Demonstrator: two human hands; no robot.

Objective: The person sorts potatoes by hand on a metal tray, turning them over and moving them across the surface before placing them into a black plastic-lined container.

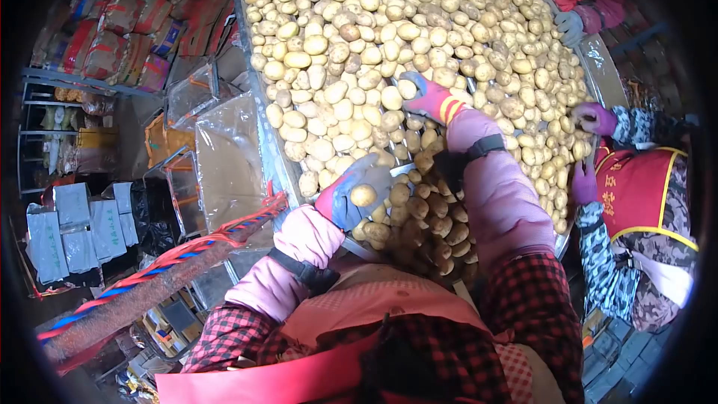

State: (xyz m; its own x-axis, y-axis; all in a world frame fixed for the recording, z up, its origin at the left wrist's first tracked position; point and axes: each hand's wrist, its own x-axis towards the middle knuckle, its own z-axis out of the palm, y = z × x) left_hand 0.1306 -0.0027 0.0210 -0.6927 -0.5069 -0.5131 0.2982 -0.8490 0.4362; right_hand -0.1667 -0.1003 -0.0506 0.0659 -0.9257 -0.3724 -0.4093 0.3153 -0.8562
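Wearing a blue, grey and red glove, my left hand (346, 203) is at the near left edge of the potato bed. A potato (363, 194) lies in it, with the fingers curled around. My right hand (429, 99), in a blue and pink glove with yellow stripes, reaches further over the bed. Its thumb and fingers close around another potato (406, 89); the fingertips are partly hidden. Many loose potatoes (359, 34) cover the surface around both hands. Below my right wrist, shaded potatoes (441, 224) lie in a darker gap close to my body.
A rusty bar (172, 273) wrapped with red and blue rope slants along my left. Beyond it stand plastic-lined bins (228, 157) and stacked sacks (120, 30). On the right, a co-worker in a red apron (639, 191) handles potatoes; another person's gloved hand (570, 28) is further back.
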